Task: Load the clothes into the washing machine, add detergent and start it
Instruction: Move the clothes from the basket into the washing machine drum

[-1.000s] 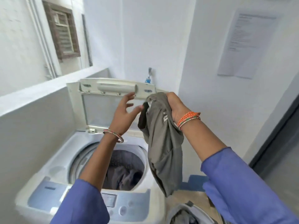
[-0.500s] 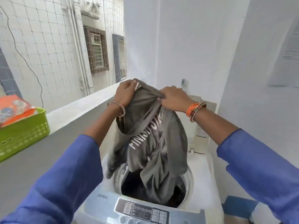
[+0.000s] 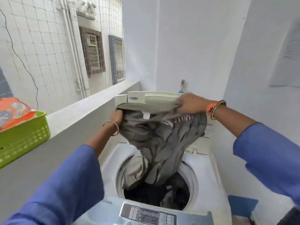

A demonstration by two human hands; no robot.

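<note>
Above the washing machine [image 3: 209,166] drum, left hand [image 3: 116,117] and right hand [image 3: 190,103] both grip a grey shirt [image 3: 159,140], fingers curled round its stretched edge.

White block lettering runs across the grey garment [image 3: 162,140] held over the drum at the centre of the frame, but folds in the cloth break it up and no word can be made out. A small white tag [image 3: 146,114] at its neckline appears blank. At the bottom centre, the washing machine's control panel [image 3: 148,215] carries a grid of white-on-dark labels, all too small to read, and a faint brand mark to its left is blurred. A printed sheet [image 3: 293,44] on the wall at the upper right shows lines of text, also illegible.
</note>
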